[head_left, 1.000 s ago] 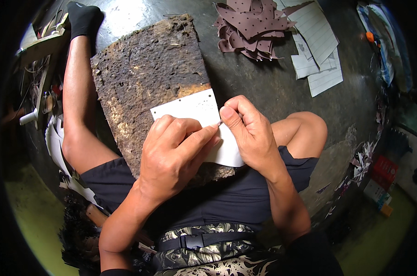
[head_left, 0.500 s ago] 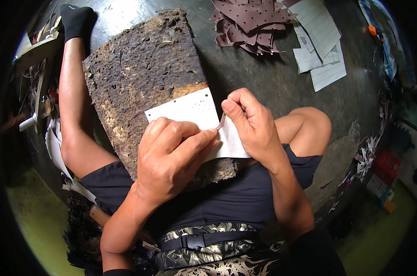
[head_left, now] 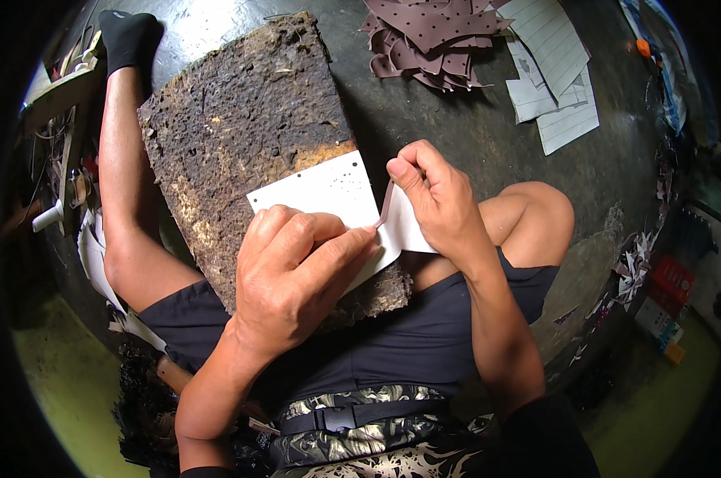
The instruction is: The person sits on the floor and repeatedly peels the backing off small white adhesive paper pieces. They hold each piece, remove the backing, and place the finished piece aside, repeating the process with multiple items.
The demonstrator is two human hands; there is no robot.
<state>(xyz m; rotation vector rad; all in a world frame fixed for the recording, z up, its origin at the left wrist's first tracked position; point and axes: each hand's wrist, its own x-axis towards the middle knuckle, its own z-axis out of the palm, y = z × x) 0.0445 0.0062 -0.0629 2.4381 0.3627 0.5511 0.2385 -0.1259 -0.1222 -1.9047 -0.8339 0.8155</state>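
Note:
A white sheet (head_left: 312, 183) with small punched holes lies on a dark, rough, thick block (head_left: 241, 119) across my lap. My left hand (head_left: 289, 263) presses it down, with thumb and index fingertip pinched together at the sheet's fold near its right side. On the right, my right hand (head_left: 448, 203) grips the sheet's raised part between thumb and curled fingers, holding it up off the block. A narrow mauve-brown edge shows along the fold. The exact grip under the right fingers is hidden.
Beyond the block, a pile of mauve-brown dotted pieces (head_left: 432, 40) lies on the dark floor. Lined paper sheets (head_left: 555, 48) are to its right. Scraps (head_left: 635, 267) and a red box (head_left: 671, 285) sit at far right. Wooden frame parts (head_left: 62, 99) stand at left.
My right hand has moved slightly up, lifting the sheet's right part higher and folding it more. More of the block's near right corner shows. My left hand has stayed almost in place.

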